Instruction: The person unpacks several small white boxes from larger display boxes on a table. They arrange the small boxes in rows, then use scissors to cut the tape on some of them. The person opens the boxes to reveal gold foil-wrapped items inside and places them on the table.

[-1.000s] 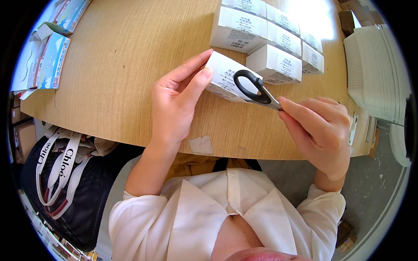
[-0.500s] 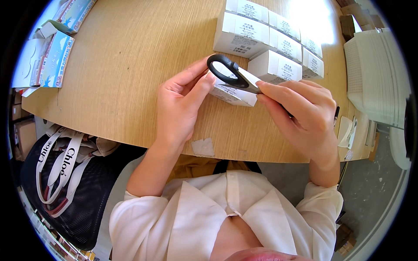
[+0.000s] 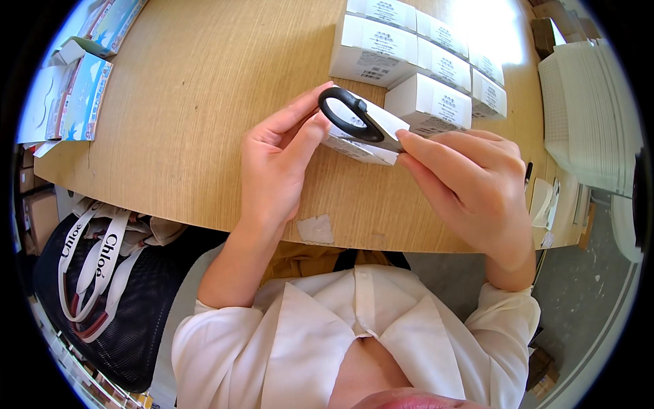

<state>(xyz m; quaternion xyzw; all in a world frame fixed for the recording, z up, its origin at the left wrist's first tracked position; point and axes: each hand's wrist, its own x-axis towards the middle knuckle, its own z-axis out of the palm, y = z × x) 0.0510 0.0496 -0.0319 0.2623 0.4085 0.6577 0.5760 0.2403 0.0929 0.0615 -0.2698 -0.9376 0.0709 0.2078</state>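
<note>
Two bare hands above the wood-grain counter [image 3: 204, 123], in from its front edge. In the left hand [image 3: 276, 163], a white printed box [image 3: 387, 122], gripped at its left end between thumb and fingers, tilted. In the right hand [image 3: 477, 184], black-handled scissors [image 3: 372, 130], pinched by the metal part between thumb and fingertips, with a handle loop over the box; contact with it hard to tell. Toward the counter's far right corner, about seven similar boxes [image 3: 443, 65] in close rows. Judging by the layout, just one box in hand, apart from that group, with no cut or lifted flap visible. For the grouped boxes, finished or waiting: impossible to tell. Near the counter's left edge, blue-and-white cartons [image 3: 85, 95].
</note>
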